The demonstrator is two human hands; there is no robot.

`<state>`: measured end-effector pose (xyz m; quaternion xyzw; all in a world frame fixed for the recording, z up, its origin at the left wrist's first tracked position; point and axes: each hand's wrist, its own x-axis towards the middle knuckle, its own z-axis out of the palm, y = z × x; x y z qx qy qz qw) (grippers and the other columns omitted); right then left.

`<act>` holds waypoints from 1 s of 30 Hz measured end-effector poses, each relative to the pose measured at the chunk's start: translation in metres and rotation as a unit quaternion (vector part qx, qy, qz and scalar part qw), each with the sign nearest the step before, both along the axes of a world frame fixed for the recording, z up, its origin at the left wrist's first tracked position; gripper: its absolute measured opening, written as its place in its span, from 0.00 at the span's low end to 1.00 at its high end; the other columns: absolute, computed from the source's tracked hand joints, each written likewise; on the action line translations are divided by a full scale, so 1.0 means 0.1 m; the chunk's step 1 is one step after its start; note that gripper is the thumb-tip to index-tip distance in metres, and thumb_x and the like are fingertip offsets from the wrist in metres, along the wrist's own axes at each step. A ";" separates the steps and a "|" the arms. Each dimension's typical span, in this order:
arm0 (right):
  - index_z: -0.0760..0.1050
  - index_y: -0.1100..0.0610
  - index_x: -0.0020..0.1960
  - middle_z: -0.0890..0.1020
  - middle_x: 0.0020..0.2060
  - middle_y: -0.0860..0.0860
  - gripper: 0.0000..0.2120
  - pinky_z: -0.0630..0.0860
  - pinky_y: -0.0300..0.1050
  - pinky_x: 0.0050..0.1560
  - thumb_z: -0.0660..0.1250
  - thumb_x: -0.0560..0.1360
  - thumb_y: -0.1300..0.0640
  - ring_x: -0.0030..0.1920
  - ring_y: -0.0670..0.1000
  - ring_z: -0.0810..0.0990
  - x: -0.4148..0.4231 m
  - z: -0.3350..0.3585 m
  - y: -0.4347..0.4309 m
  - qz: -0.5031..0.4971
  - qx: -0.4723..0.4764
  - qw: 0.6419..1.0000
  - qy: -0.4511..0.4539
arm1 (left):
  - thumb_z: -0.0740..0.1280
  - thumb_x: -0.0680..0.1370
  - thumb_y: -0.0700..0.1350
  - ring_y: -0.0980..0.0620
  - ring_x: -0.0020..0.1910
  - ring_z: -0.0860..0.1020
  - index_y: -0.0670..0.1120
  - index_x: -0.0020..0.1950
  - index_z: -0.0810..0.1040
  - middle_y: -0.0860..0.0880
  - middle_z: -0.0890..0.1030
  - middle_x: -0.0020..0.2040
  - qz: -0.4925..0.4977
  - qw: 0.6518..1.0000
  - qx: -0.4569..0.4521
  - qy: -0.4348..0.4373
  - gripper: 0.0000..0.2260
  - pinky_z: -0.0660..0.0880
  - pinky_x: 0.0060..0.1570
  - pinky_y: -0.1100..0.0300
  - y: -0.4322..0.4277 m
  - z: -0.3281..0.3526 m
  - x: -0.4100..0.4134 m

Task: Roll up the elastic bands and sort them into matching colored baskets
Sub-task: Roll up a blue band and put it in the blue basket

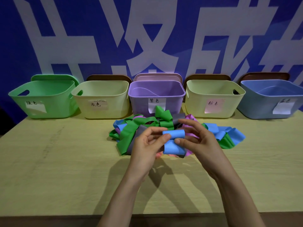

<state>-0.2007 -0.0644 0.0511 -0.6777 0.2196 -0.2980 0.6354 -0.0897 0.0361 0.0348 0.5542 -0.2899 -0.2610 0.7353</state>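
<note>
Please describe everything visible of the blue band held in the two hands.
The blue elastic band is a wide, flat, matte strip that looks rubbery. Its upper end is curled into a short roll lying crosswise; the rest hangs below as a flat flap. It is held just in front of the mixed pile of bands. The left hand pinches its left edge, the right hand its right side, thumbs on the front.

The bare left forearm (124,194) and right forearm (234,194) reach forward, converging on a part-rolled blue flat elastic band (174,145). The left hand (146,147) pinches its left edge, the right hand (199,141) its right edge, fingers curled, thumbs in front
</note>
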 end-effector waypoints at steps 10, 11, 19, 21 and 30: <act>0.78 0.55 0.50 0.74 0.35 0.60 0.13 0.77 0.46 0.40 0.74 0.67 0.61 0.39 0.52 0.79 0.04 -0.07 0.00 0.008 0.028 1.000 0.001 | 0.68 0.72 0.29 0.56 0.44 0.81 0.42 0.50 0.80 0.50 0.84 0.46 -0.006 1.000 -0.013 -0.019 0.11 0.77 0.40 0.66 0.00 -0.05 0.03; 0.78 0.55 0.49 0.76 0.37 0.64 0.13 0.77 0.53 0.43 0.74 0.66 0.56 0.40 0.54 0.79 0.04 -0.06 0.02 0.008 0.038 0.999 -0.003 | 0.68 0.72 0.28 0.56 0.46 0.82 0.42 0.51 0.80 0.50 0.84 0.46 -0.009 1.000 -0.013 -0.023 0.12 0.77 0.43 0.66 0.01 -0.04 0.04; 0.78 0.58 0.46 0.83 0.33 0.51 0.04 0.78 0.37 0.35 0.67 0.74 0.64 0.32 0.45 0.80 0.05 -0.11 -0.03 -0.004 0.088 0.995 -0.041 | 0.68 0.74 0.31 0.55 0.42 0.82 0.45 0.60 0.74 0.48 0.82 0.46 -0.036 0.999 0.006 0.009 0.17 0.78 0.40 0.64 0.01 -0.03 0.01; 0.79 0.58 0.47 0.84 0.36 0.52 0.04 0.78 0.37 0.35 0.68 0.73 0.65 0.36 0.47 0.83 0.04 -0.11 -0.04 -0.008 0.091 0.994 -0.055 | 0.68 0.75 0.33 0.52 0.35 0.82 0.42 0.59 0.74 0.48 0.82 0.40 -0.042 0.999 0.022 0.022 0.14 0.77 0.35 0.64 0.01 -0.03 0.00; 0.79 0.60 0.47 0.85 0.38 0.53 0.10 0.77 0.35 0.36 0.70 0.69 0.71 0.37 0.47 0.83 -0.01 -0.09 -0.11 0.014 0.076 0.995 -0.057 | 0.68 0.74 0.32 0.51 0.37 0.82 0.45 0.52 0.77 0.44 0.82 0.43 -0.062 0.998 0.022 0.010 0.11 0.77 0.41 0.61 0.07 0.03 0.00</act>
